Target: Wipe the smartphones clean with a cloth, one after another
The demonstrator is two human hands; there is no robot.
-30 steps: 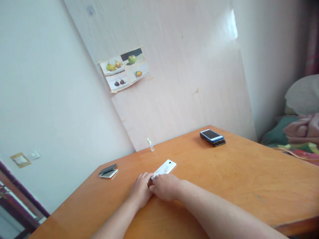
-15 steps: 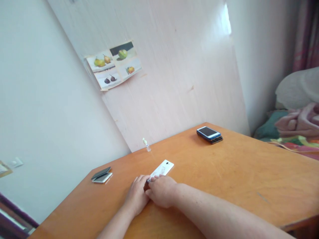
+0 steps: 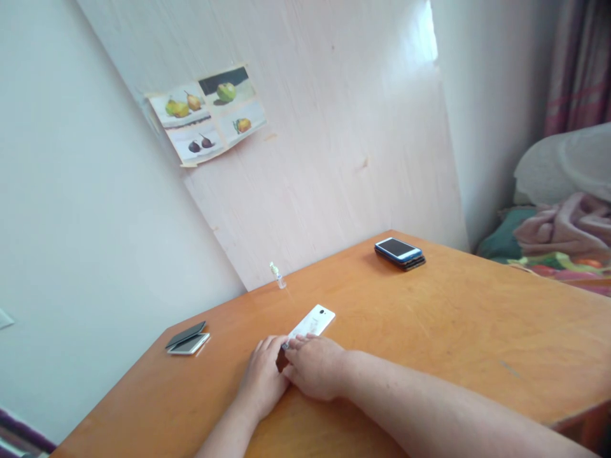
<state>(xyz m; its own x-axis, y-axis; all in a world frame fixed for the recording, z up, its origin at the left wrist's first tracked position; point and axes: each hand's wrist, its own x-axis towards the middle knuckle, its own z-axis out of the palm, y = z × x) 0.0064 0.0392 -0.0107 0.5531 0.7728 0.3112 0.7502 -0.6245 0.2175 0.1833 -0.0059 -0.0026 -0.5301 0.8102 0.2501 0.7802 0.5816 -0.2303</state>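
Observation:
A white phone (image 3: 315, 318) lies face down on the wooden table, its camera end pointing away from me to the right. My left hand (image 3: 262, 375) is closed at its near left corner, fingertips against the edge. Over the lower part of the back curls my right hand (image 3: 315, 367), its fingers bent and close together. The two thumbs come near each other below the phone, with a dark gap between the hands. The phone's near end is hidden by my fingers.
Far right on the table (image 3: 458, 312) is a stack of phones (image 3: 398, 251). A small clear pump bottle (image 3: 277, 277) stands by the board (image 3: 324, 191) at the back. To the left, a phone in an opened flip cover (image 3: 188, 343) lies near the edge.
The view has shifted slightly to the right. My hands stay at the phone's near end, and the right hand's fingers have moved only a little.

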